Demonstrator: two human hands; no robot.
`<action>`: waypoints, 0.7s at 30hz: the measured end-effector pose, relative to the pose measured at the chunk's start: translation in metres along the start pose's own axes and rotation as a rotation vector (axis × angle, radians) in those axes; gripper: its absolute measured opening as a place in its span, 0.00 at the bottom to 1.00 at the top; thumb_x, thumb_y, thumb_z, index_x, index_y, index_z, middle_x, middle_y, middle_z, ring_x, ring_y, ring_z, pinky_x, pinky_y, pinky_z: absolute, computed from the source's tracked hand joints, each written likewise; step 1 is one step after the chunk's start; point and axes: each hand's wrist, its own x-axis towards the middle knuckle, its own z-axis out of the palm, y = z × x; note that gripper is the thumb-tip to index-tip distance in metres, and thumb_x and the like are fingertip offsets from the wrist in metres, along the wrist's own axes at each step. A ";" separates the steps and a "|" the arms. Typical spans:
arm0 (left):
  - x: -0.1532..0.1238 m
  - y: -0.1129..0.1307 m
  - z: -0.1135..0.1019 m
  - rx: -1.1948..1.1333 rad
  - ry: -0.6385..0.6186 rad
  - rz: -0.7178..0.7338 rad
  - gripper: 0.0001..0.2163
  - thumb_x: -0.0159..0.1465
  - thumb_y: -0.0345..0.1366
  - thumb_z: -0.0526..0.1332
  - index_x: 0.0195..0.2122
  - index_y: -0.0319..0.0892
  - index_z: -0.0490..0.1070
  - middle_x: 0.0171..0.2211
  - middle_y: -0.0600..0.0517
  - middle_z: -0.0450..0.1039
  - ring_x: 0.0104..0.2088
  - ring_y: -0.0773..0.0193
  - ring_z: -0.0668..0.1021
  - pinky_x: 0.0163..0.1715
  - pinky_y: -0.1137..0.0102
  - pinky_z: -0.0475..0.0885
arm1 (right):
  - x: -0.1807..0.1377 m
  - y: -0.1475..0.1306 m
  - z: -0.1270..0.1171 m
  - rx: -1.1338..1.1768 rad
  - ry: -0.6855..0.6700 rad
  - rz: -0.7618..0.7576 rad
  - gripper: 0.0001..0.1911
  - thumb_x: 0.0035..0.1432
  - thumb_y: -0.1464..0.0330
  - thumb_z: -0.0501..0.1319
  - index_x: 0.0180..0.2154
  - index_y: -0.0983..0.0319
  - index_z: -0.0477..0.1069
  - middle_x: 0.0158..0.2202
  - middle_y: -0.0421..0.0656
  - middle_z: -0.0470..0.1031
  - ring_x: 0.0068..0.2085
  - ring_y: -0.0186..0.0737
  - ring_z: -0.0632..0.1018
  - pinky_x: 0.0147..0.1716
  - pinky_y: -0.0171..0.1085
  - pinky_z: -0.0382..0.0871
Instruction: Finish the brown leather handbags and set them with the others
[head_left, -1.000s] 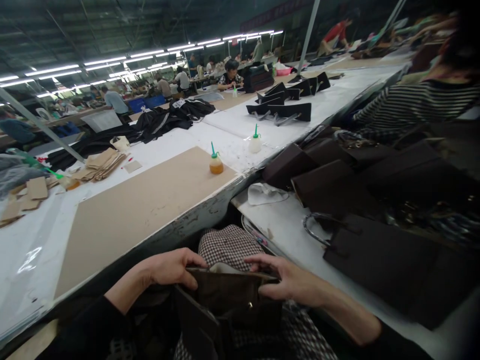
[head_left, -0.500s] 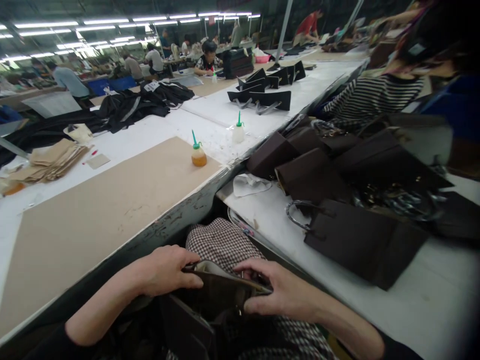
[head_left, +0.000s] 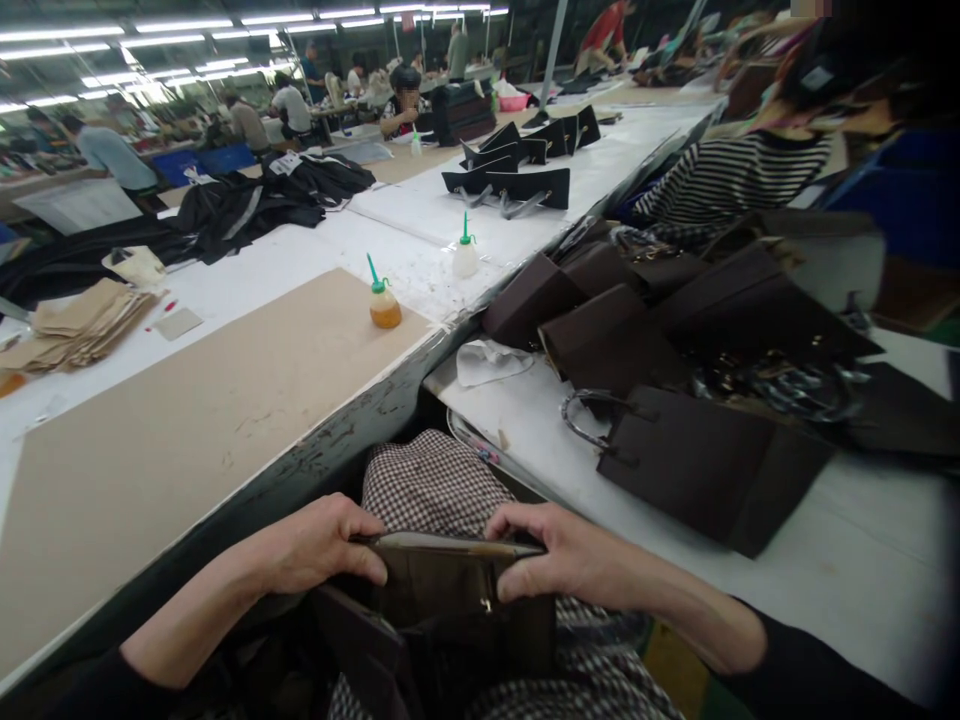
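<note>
Long white bench: tan board, amber glue bottle, clear glue bottle, cardboard stack, black fabric. Right bench: dark brown bags, white rag.

Single view, head-worn camera, looking forward and down from the seated person's eye level. Nearest, at 6 o'clock, the left hand and right hand fill the bottom edge, close to the lens. The white table runs from 8 o'clock away toward 1 o'clock. Distant workers appear at 12 o'clock. No second view to compare.
</note>
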 end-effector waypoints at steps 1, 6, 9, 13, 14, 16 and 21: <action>0.000 -0.002 0.003 -0.040 -0.009 -0.011 0.12 0.57 0.44 0.65 0.33 0.40 0.79 0.26 0.56 0.72 0.27 0.66 0.69 0.28 0.76 0.63 | 0.000 0.004 -0.001 0.006 0.000 -0.005 0.15 0.50 0.63 0.72 0.40 0.59 0.74 0.33 0.34 0.73 0.35 0.35 0.71 0.31 0.30 0.62; 0.003 -0.007 0.010 -0.134 -0.020 -0.055 0.13 0.57 0.44 0.64 0.33 0.39 0.79 0.26 0.54 0.73 0.28 0.64 0.71 0.29 0.74 0.66 | 0.004 0.021 -0.002 0.123 -0.031 -0.037 0.13 0.53 0.62 0.70 0.39 0.61 0.75 0.32 0.35 0.71 0.34 0.34 0.70 0.31 0.30 0.62; 0.005 -0.005 0.009 -0.110 0.015 -0.062 0.12 0.56 0.44 0.65 0.31 0.39 0.78 0.25 0.54 0.73 0.28 0.64 0.72 0.29 0.74 0.66 | 0.005 0.023 -0.003 0.237 -0.108 -0.046 0.13 0.58 0.62 0.66 0.43 0.61 0.77 0.35 0.37 0.75 0.36 0.36 0.73 0.36 0.32 0.65; 0.004 0.003 0.010 -0.065 0.060 -0.043 0.11 0.56 0.43 0.64 0.31 0.40 0.78 0.26 0.55 0.72 0.29 0.64 0.72 0.30 0.75 0.66 | 0.003 0.021 -0.001 0.180 -0.114 -0.072 0.12 0.62 0.62 0.62 0.44 0.61 0.78 0.39 0.40 0.77 0.40 0.41 0.75 0.40 0.35 0.68; 0.004 0.004 0.011 -0.060 0.069 -0.038 0.11 0.56 0.42 0.64 0.32 0.40 0.78 0.27 0.55 0.72 0.29 0.64 0.72 0.30 0.75 0.65 | 0.002 0.021 0.000 0.107 -0.059 -0.087 0.12 0.62 0.62 0.62 0.43 0.60 0.78 0.38 0.39 0.77 0.40 0.41 0.75 0.40 0.36 0.68; 0.003 0.007 0.012 -0.057 0.081 -0.035 0.11 0.56 0.41 0.64 0.34 0.40 0.79 0.27 0.56 0.72 0.29 0.64 0.71 0.29 0.75 0.65 | -0.001 0.021 0.002 -0.066 0.102 -0.152 0.12 0.59 0.64 0.65 0.45 0.59 0.76 0.41 0.39 0.76 0.43 0.42 0.75 0.44 0.37 0.68; 0.003 0.007 0.014 -0.038 0.105 -0.028 0.09 0.55 0.40 0.65 0.31 0.39 0.78 0.25 0.57 0.68 0.27 0.66 0.68 0.28 0.75 0.63 | -0.004 0.020 0.009 -0.350 0.391 -0.413 0.19 0.56 0.72 0.69 0.48 0.57 0.69 0.55 0.43 0.66 0.57 0.42 0.67 0.58 0.39 0.60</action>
